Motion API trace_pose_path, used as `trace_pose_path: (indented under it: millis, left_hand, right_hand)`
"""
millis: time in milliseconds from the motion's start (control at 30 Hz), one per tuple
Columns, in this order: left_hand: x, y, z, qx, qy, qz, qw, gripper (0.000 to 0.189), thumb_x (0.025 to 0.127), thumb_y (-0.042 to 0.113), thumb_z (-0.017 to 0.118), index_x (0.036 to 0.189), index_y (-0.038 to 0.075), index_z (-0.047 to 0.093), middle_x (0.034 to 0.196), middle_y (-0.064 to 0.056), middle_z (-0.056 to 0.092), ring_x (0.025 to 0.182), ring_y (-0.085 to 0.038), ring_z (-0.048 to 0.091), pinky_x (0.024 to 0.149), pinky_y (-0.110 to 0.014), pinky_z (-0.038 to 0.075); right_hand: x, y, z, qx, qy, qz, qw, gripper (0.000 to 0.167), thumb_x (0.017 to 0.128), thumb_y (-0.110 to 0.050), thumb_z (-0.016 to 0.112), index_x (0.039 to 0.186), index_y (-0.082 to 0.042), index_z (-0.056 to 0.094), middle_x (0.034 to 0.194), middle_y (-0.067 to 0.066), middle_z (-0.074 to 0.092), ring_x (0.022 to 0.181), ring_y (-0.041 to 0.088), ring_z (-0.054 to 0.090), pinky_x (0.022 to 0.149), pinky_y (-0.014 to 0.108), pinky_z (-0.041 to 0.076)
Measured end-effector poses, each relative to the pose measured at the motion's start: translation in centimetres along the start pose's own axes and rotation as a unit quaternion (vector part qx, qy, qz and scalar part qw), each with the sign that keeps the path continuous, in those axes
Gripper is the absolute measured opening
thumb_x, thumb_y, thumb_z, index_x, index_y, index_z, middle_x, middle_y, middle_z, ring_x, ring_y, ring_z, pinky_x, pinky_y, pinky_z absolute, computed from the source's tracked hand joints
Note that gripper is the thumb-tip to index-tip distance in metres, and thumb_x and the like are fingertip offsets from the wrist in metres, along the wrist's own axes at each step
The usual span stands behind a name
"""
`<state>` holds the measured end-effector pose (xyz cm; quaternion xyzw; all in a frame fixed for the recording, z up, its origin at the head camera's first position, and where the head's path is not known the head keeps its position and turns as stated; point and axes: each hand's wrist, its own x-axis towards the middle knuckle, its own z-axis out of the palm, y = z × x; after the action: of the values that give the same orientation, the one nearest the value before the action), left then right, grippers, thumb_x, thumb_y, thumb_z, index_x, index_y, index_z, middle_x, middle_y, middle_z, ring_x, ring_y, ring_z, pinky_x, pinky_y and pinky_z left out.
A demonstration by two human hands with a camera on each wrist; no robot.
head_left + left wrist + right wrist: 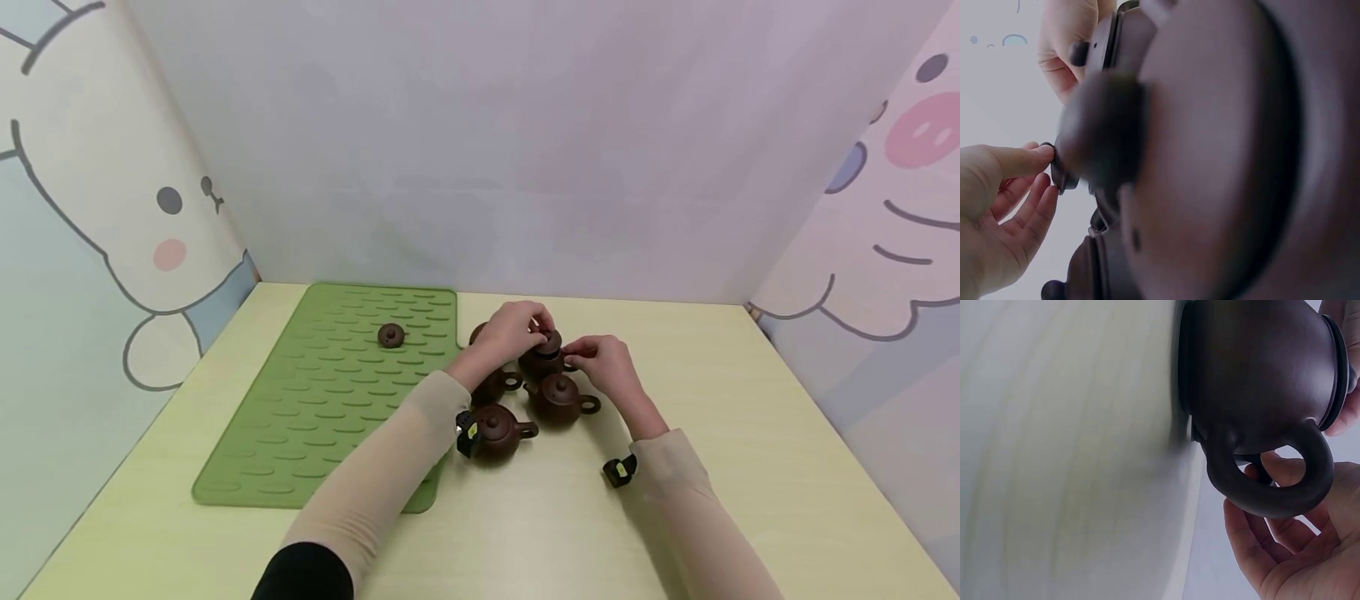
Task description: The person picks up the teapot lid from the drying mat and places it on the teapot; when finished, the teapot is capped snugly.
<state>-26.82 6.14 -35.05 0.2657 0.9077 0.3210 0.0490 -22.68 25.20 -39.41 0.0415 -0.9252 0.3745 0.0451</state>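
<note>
At the back of a cluster of dark brown clay teapots stands one teapot [542,365] with both hands on it. My left hand [508,332] pinches its lid [551,342] from above, and a dark gap shows between lid and body. From the right, my right hand [609,365] pinches the teapot's handle between thumb and fingers. In the right wrist view my right hand [1310,544] appears behind the loop of a nearer teapot's handle [1272,500]. A nearer lid and knob [1100,125] fill much of the left wrist view.
In front of my hands sit a lidded teapot [561,400] and another lidded teapot [495,432]. More teapots [489,388] are partly hidden under my left forearm. A loose lid [391,336] lies on the green mat [300,400] at left. A pale wall [480,167] closes the table's back.
</note>
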Motion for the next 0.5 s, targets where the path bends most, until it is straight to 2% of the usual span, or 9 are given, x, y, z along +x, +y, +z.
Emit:
trace_pose_path:
  millis: [267, 500]
  left_hand:
    - [0.18, -0.25, 0.69, 0.033, -0.009, -0.004, 0.9994, 0.012, 0.096, 0.011, 0.066, 0.103, 0.020, 0.071, 0.104, 0.003, 0.070, 0.094, -0.013, 0.065, 0.077, -0.027, 0.055]
    - [0.24, -0.27, 0.95, 0.035, -0.024, -0.005, 0.9991, 0.013, 0.097, 0.011, 0.064, 0.104, 0.020, 0.070, 0.107, 0.003, 0.070, 0.096, -0.014, 0.066, 0.078, -0.028, 0.055]
  right_hand:
    - [0.03, -0.02, 0.06, -0.002, -0.001, -0.008, 1.0000, 0.015, 0.092, -0.006, 0.070, 0.104, 0.000, 0.077, 0.101, 0.018, 0.076, 0.092, 0.031, 0.073, 0.078, 0.041, 0.059]
    - [0.01, 0.21, 0.07, 0.001, 0.001, -0.009, 1.0000, 0.015, 0.092, -0.005, 0.070, 0.104, -0.001, 0.077, 0.100, 0.017, 0.077, 0.091, 0.030, 0.073, 0.077, 0.039, 0.059]
